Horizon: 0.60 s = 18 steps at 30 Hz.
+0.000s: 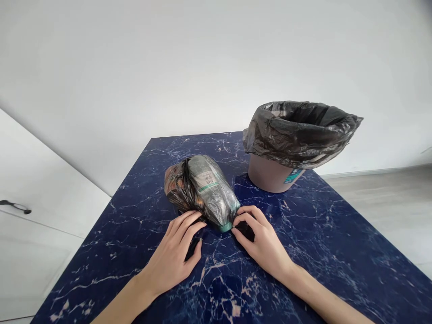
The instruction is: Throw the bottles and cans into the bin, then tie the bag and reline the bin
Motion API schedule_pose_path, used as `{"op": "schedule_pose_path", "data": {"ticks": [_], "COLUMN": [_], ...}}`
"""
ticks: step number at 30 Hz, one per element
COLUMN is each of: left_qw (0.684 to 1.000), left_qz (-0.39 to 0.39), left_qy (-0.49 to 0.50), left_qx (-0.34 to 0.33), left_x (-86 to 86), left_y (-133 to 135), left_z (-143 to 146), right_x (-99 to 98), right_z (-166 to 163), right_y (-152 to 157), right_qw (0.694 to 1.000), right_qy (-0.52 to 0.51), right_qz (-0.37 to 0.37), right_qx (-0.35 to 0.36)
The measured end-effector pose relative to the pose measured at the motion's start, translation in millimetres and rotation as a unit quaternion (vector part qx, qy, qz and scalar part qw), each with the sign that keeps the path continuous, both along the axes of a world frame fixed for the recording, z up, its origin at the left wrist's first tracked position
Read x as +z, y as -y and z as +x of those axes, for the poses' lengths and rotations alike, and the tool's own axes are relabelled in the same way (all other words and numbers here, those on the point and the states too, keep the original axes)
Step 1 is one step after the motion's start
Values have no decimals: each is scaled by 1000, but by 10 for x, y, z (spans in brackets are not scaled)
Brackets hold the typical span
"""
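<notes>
Steadying a filled plastic bag (184, 191) two-handed at its near end, by the look of it.
Rests the left hand (180, 243) against the bag's near left edge, thumb parted from fingers, gripping nothing visibly; bends the right hand (259, 234) in beside the cap (225, 227), cannot tell whether pinching the bag. Would likely need a firmer hold from both sides for any lift. Has the bag on the table (219, 288), with a bottle (216, 189) inside it pointing cap-first nearward, slightly rightward, long axis slanting away far-left. Shows a lined bin (270, 173) beyond the bag, to its right.
</notes>
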<state>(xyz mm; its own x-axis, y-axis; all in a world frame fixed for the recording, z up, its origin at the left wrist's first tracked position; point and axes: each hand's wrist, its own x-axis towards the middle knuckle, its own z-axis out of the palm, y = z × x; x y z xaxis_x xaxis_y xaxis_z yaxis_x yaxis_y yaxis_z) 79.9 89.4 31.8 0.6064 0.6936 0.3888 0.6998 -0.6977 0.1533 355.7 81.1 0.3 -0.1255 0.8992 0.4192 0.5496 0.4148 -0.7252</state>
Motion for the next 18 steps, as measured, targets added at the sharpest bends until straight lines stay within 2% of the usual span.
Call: {"op": "schedule_pose_path", "data": {"ticks": [9, 18], "left_qw": [1000, 999], "left_qz": [-7, 16], "left_qy": [1, 13], "left_qx": [27, 34], "left_x": [-12, 4], "left_y": [1, -33], "left_z": [2, 19], "right_x": [74, 161], "right_z": [-28, -50], "right_y": [22, 103], "right_qw": [999, 989], "right_qy": [-26, -2], "right_qz": [13, 44], "right_qx": [45, 139]}}
